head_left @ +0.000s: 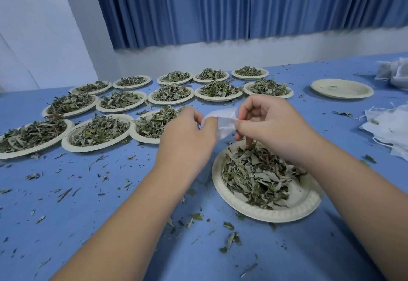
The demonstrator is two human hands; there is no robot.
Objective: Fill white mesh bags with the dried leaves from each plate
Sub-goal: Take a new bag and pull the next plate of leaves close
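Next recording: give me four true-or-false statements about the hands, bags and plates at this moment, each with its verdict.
1. The left hand and the right hand both pinch one white mesh bag. True.
2. The nearest plate is empty. False: it holds dried leaves.
3. A nearly bare plate sits far right, apart from the filled plates. True.
4. The spare bags lie left of the filled plates. False: they lie at the right edge of the table.
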